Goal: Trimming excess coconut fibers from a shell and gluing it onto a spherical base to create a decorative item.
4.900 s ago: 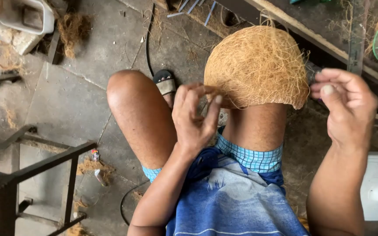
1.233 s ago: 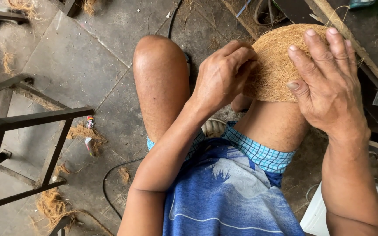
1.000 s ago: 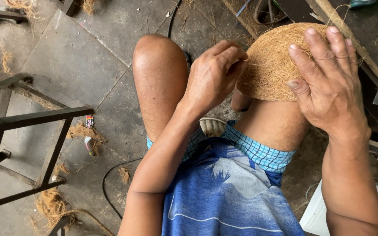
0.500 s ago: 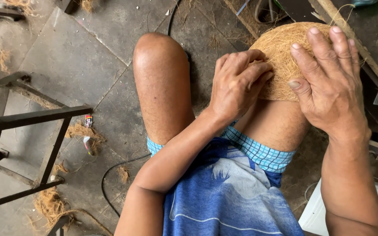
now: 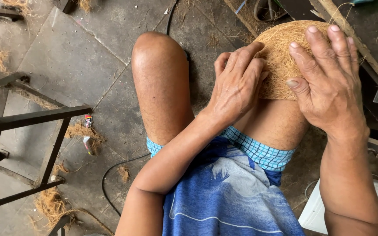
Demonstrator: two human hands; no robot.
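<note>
- A dome of coconut fibre [image 5: 276, 65] sits over the person's right knee, a tan, hairy cap pressed down onto the leg.
- The right hand [image 5: 331, 83] lies spread flat over the right side of the dome, fingers extended and thumb along its lower edge, steadying it rather than gripping.
- The left hand [image 5: 237, 85] rests on the left side of the dome, fingers curled and bunched against the fibres; whether they pinch a strand between them cannot be told.
- As a judgement, the dome already has a rounded, fairly even shape, so the forming looks well along; the lower edge beside the thumb is still ragged and loose, so tidying seems left.
- Left of the dome, the bare left knee [image 5: 160, 57] stands apart from it.
- Further left of the dome, a dark metal frame [image 5: 31, 118] stands on the concrete floor [image 5: 75, 61], with scraps of loose fibre [image 5: 84, 131] beside it.
- Below the dome lie checked blue shorts [image 5: 259, 153].
</note>
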